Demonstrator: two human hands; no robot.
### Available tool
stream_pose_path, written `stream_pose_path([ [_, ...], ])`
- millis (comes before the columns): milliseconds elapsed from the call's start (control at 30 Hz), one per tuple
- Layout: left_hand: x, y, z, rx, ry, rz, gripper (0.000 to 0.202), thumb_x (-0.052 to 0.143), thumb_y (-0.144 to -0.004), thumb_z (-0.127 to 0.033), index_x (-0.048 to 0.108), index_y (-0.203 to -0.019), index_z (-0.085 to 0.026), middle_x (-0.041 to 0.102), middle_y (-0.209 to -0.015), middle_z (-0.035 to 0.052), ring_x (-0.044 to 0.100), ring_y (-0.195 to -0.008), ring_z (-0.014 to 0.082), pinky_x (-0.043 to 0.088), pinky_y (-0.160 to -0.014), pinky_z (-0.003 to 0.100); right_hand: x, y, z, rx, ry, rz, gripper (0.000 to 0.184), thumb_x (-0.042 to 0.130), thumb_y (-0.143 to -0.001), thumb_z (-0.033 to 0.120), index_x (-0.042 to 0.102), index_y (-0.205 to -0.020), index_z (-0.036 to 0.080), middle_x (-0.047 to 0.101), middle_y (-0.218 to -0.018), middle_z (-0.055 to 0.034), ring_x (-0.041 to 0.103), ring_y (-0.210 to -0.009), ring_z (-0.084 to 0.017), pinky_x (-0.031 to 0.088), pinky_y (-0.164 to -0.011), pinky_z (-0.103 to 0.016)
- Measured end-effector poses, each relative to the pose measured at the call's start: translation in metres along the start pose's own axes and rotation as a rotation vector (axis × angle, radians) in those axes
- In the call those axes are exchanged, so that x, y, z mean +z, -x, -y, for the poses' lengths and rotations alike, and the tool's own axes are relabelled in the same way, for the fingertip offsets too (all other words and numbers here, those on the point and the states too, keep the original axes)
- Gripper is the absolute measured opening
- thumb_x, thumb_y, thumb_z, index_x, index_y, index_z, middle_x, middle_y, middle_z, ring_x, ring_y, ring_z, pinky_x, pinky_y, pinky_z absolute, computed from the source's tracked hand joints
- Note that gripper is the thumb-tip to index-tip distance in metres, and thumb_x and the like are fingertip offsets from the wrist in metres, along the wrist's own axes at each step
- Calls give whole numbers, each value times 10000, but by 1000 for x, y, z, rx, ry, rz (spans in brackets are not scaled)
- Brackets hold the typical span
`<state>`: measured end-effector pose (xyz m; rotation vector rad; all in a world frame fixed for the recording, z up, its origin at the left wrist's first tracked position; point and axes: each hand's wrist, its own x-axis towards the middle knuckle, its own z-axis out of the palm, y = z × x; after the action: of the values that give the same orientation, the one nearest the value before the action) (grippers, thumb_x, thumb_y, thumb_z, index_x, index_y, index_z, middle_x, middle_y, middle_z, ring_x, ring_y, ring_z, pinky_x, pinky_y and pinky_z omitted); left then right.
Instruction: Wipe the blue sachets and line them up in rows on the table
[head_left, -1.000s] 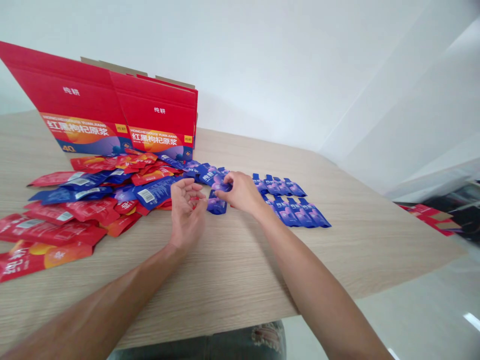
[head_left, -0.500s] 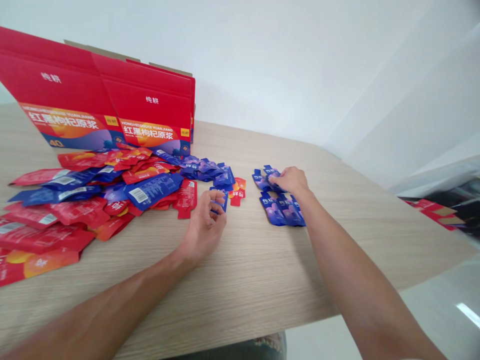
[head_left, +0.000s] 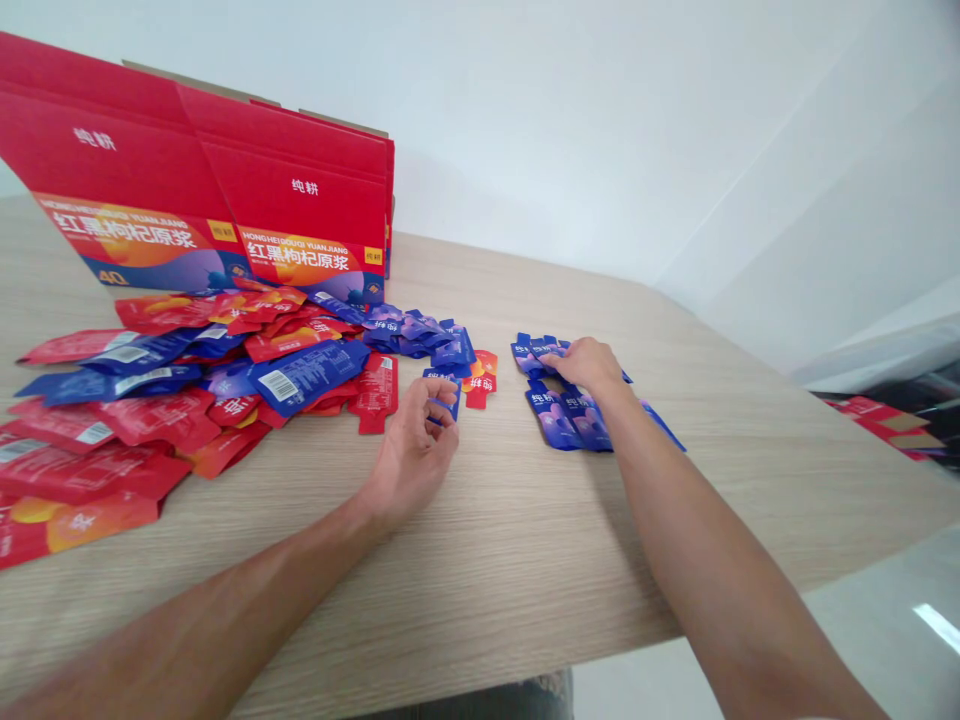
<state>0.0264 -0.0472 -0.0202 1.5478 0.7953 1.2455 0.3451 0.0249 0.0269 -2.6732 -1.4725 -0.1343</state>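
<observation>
My left hand [head_left: 420, 440] hovers low at the middle of the table, fingers loosely curled with a gap to the thumb. Just behind its fingertips lies a blue sachet [head_left: 452, 392], partly covered by them. My right hand [head_left: 589, 365] reaches to the back row of blue-purple sachets [head_left: 525, 352], with its fingers closed on one sachet there; the thumb is hidden. Nearer me, a front row of blue sachets [head_left: 556, 420] overlaps side by side. My right forearm hides part of it, and a blue edge [head_left: 664, 425] shows beyond the arm.
A big heap of mixed red and blue sachets [head_left: 172, 410] covers the left side. Behind it stand red printed cartons [head_left: 300, 215]. More blue sachets [head_left: 420, 335] and a small red-orange sachet [head_left: 481, 380] lie mid-table. The wooden table [head_left: 510, 560] meets a white wall.
Blue sachet edges now show to the right of my right forearm, where only bare table showed before. Both hands keep nearly the same places; the view has shifted slightly.
</observation>
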Motion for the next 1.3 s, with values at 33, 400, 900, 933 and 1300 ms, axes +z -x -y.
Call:
stream_pose_path([
  [33, 0, 0, 0, 3, -2, -2, 334, 640, -801, -173, 592, -1127, -228, 625, -1139, 55, 618, -851, 153, 511, -727, 316, 0, 0, -1, 0, -4, 4, 520, 678, -949, 608, 811, -1093, 126, 794, -1188, -243, 750, -1168, -356, 586, -943, -411],
  [400, 2, -1, 2, 32, 47, -59, 404, 654, -778, -140, 569, -1160, -242, 622, -1118, 40, 625, -831, 142, 507, -702, 288, -23, 31, 41, -125, -90, -128, 342, 640, -1014, 449, 806, -1102, 163, 801, -1193, -198, 737, -1204, -351, 576, -1015, -434],
  [900, -20, -20, 7, 56, 64, -388, 500, 667, -730, -157, 476, -1185, -237, 578, -1137, 42, 616, -867, 143, 514, -733, 287, -14, 128, 120, -1150, -370, 284, 471, 736, -759, 42, 734, -1211, 176, 748, -1297, -128, 697, -1243, -297, 515, -1108, -416],
  [933, -19, -20, 8, 54, 64, -385, 501, 664, -728, -162, 478, -1186, -238, 577, -1140, 42, 618, -872, 145, 516, -738, 290, -14, 131, 119, -1156, -389, 276, 397, 744, -789, 66, 740, -1172, 171, 757, -1263, -123, 699, -1230, -289, 511, -1104, -406],
  [1300, -14, -16, 5, 95, 2, -354, 503, 642, -710, -198, 491, -1189, -221, 589, -1139, 66, 631, -895, 176, 522, -687, 308, -39, 173, 122, -651, -68, 170, 521, 732, -949, 423, 633, -1337, 88, 704, -1293, -250, 715, -1162, -383, 566, -871, -416],
])
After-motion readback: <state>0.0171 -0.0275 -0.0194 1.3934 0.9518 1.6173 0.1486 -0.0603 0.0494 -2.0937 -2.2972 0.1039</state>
